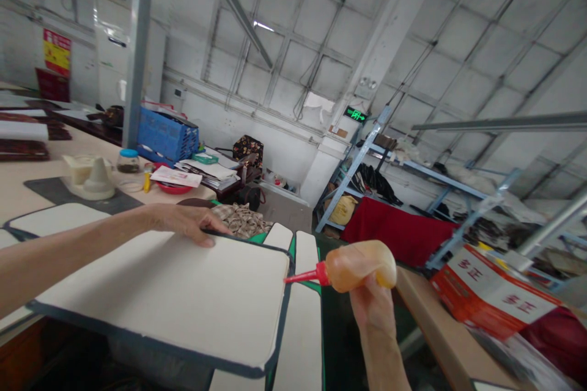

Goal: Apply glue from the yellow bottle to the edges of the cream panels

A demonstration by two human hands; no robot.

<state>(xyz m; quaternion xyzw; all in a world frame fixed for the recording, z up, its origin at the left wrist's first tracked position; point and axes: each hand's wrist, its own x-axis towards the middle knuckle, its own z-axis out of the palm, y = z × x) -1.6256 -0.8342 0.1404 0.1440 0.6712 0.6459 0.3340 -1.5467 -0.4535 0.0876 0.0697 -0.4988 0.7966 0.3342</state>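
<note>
A large cream panel with a dark blue edge point(183, 299) is held up in front of me. My left hand point(190, 225) grips its far edge, the thumb on the cream face and the other fingers partly hidden behind. On the right, my right hand point(372, 299) is closed on a clear squeeze bottle point(362, 266) of amber liquid, tipped on its side. Its red nozzle point(307, 276) points left, the tip at the panel's right edge; whether it touches is unclear. Cream strips point(300, 333) with dark and green edges lie beneath and beyond the panel.
At the left, a table point(27, 186) holds a cream tape dispenser-like object point(98, 180), a lidded jar point(128, 160) and a red bowl point(172, 186). A blue crate point(167, 134) stands behind. An orange-white box point(493, 293) sits at the right, before blue shelving point(351, 171).
</note>
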